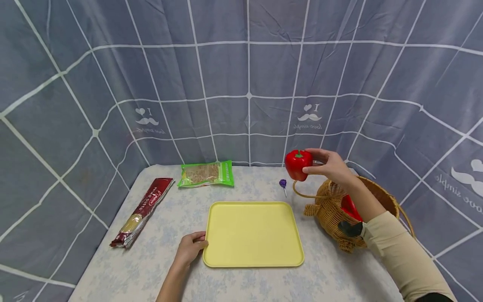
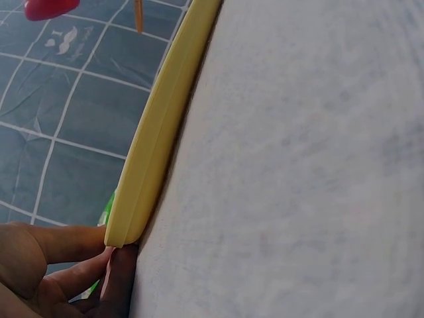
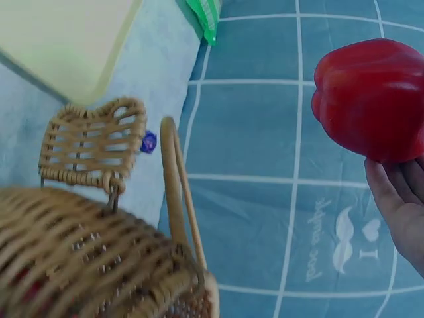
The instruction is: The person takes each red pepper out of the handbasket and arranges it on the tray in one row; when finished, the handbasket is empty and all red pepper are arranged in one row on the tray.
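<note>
My right hand grips a glossy red bell pepper with a green stem, raised above the back right of the table, left of the wicker basket. The pepper also shows large in the right wrist view, with fingers against its underside. At the left edge of a yellow rectangular tray, my left hand holds the rim between thumb and fingers. In the left wrist view the tray is seen edge-on, lying flat on the table. The tray's upper surface bears nothing.
The basket, with a looped handle, contains something red, partly hidden by the right forearm. A purple lollipop lies between tray and basket. A green food packet lies at the back, a dark red packet at left. Grey-blue checked curtains surround the table.
</note>
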